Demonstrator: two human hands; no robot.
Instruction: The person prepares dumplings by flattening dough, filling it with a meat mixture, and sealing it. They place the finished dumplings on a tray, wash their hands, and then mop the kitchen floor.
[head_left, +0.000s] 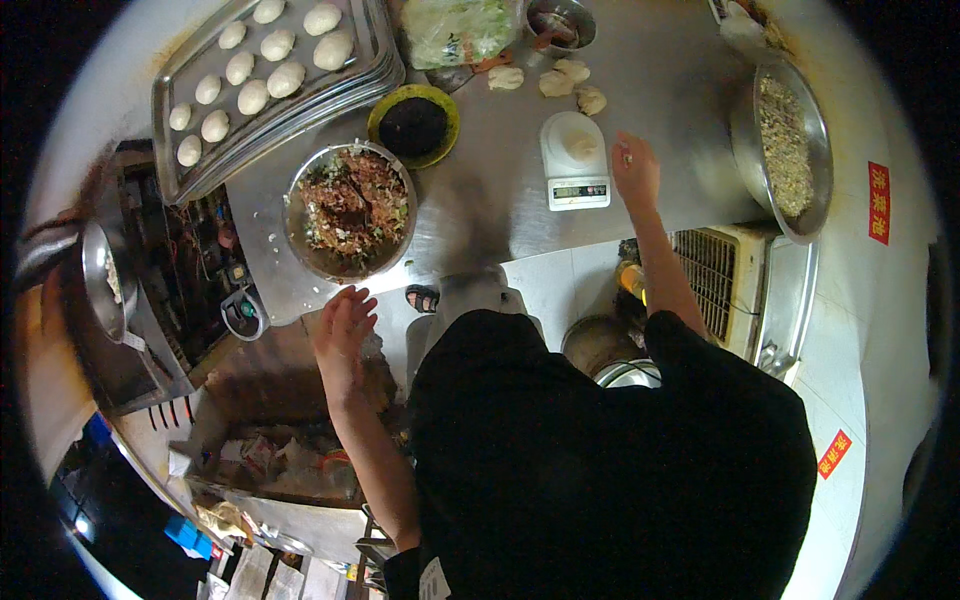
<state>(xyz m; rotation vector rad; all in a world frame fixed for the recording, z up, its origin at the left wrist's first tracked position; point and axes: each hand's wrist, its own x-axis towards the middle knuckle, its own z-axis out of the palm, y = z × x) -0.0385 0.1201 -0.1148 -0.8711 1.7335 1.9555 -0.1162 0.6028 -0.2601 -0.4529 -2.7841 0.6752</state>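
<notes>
My right hand (636, 171) is just right of a white digital kitchen scale (553, 161), its fingers loosely bent and no object visible in it. On the scale's round pan rests a pale lump of dough (581, 145). Several more dough lumps (556, 82) lie behind the scale on the steel table. Fingers apart and holding nothing, my left hand (345, 330) hovers by the table's front edge. Just beyond it stands a steel bowl (409, 225) of chopped meat and vegetable mixture (352, 199). A thin utensil seems to stick into the mixture.
Stacked steel trays (169, 142) at back left carry rounded dough pieces (277, 45). A yellow bowl (450, 142) with dark contents touches the mixture bowl's far side. Behind are a bag of greens (457, 34) and a small metal bowl (589, 34). A large grain-filled basin (821, 165) stands right.
</notes>
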